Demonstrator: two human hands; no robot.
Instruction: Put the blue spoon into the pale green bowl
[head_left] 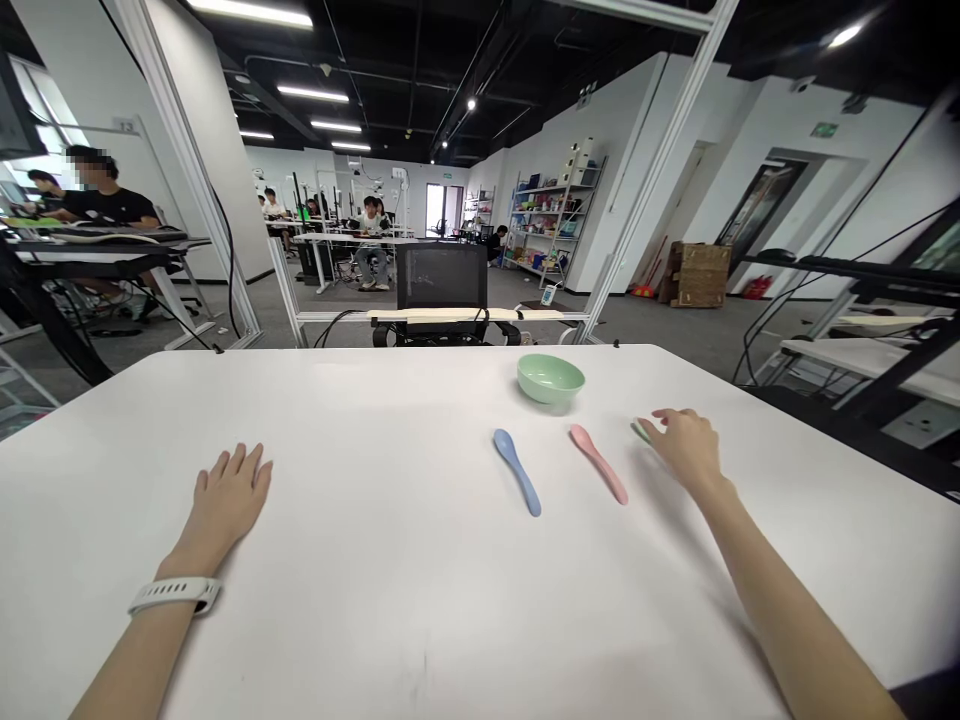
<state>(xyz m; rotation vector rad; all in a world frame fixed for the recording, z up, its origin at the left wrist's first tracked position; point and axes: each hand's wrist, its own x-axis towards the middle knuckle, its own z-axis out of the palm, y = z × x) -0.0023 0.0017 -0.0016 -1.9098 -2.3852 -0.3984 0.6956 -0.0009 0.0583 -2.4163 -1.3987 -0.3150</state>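
Nearly everything sits on one white table (pixel 390 420): one bowl, two spoons, two bare hands.

One pale green bowl (pixel 550 379) stands near the far edge, with a blue plastic spoon (pixel 517 472) and a pink plastic spoon (pixel 598 464) lying apart below it. One small green piece (pixel 640 431), too hidden to name, sits at the fingertips (pixel 652 424) of the open right hand (pixel 686 450), with no grip visible; a careless sweep of those fingers could shove it or nudge the pink spoon. The left hand (pixel 229 495) lies open and flat, holding nothing, a white watch (pixel 174 595) on its wrist.
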